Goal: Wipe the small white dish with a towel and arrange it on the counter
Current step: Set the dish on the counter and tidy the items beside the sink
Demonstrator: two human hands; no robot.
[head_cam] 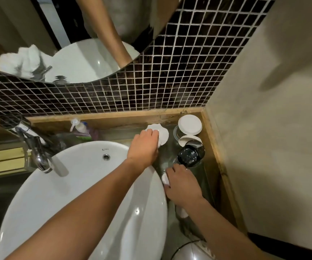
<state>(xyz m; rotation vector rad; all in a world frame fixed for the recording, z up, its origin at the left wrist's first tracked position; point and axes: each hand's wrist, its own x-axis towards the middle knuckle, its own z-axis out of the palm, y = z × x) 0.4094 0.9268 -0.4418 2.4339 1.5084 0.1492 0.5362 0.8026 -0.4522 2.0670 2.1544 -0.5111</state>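
Note:
A small white shell-shaped dish [162,134] sits on the counter [196,177] behind the basin, near the back ledge. My left hand [144,147] reaches over the basin rim and its fingers rest on the dish's left edge, gripping it. Lower on the counter, my right hand [181,182] is closed around a small white thing [165,180], a cloth or a towel; only a bit of it shows beside my fingers.
A white basin [87,184] with a chrome tap [38,151] fills the left. A soap bottle [82,128], a white-lidded jar [190,124], a paper cup [188,139] and a dark glass [190,154] crowd the counter's back right. Mosaic tiles and a mirror rise behind.

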